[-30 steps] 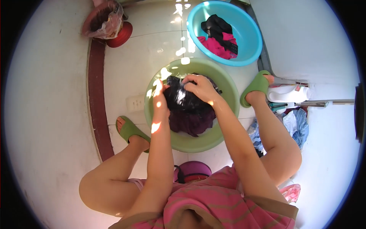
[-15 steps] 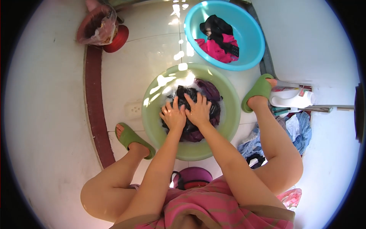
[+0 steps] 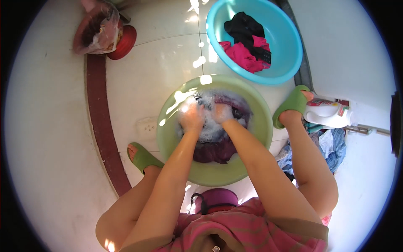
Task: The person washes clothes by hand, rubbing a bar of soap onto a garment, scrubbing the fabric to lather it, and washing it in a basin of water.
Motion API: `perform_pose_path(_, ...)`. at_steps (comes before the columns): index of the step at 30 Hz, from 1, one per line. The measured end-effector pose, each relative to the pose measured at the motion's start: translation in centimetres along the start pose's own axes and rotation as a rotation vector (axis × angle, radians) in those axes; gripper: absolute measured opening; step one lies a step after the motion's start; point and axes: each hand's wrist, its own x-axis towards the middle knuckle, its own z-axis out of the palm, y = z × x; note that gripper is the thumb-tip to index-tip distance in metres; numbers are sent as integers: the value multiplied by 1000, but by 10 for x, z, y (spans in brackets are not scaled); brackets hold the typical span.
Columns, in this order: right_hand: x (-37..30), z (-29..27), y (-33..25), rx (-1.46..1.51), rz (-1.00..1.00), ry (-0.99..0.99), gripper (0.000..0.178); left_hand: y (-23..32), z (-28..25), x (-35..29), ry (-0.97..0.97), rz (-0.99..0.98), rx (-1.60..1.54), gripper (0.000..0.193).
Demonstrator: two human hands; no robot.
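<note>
A wide green basin stands on the floor between my feet, holding soapy water and wet dark clothes. Both hands are down in the foam, close together. My left hand, on the basin's left side, is smeared by motion, so its fingers are unclear. My right hand lies against the clothes with its fingers sunk in suds and out of sight. A dark maroon garment spreads from under the foam on the near side, and more dark cloth shows beyond my right hand.
A blue basin at the far right contains black and bright pink clothes. A white bottle and a denim pile lie beyond my right leg. A purple bucket sits close to me. A red container stands far left.
Both hands have gone from lying spread on the dark clothes to being down in the suds. Foam now covers more of the clothes, and the maroon cloth shows more on the near side.
</note>
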Motion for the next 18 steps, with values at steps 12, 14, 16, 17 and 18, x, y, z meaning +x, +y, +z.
perform_pose_path(12,-60,-165,-57,1141,119,-381,41,-43,-68,-80,105,-260,-1707,36)
perform_pose_path(14,-76,-144,-59,896,257,46,28,-37,-58,-91,281,-219,-1313,32)
perform_pose_path(16,-87,-117,-68,401,212,239,34,-19,-45,-94,320,-179,-575,30)
perform_pose_path(17,-92,-105,-76,248,177,240,38,-27,-33,-92,102,-47,-462,31)
perform_pose_path(18,-95,-89,-76,108,82,176,48,-24,-15,-98,174,17,-255,33)
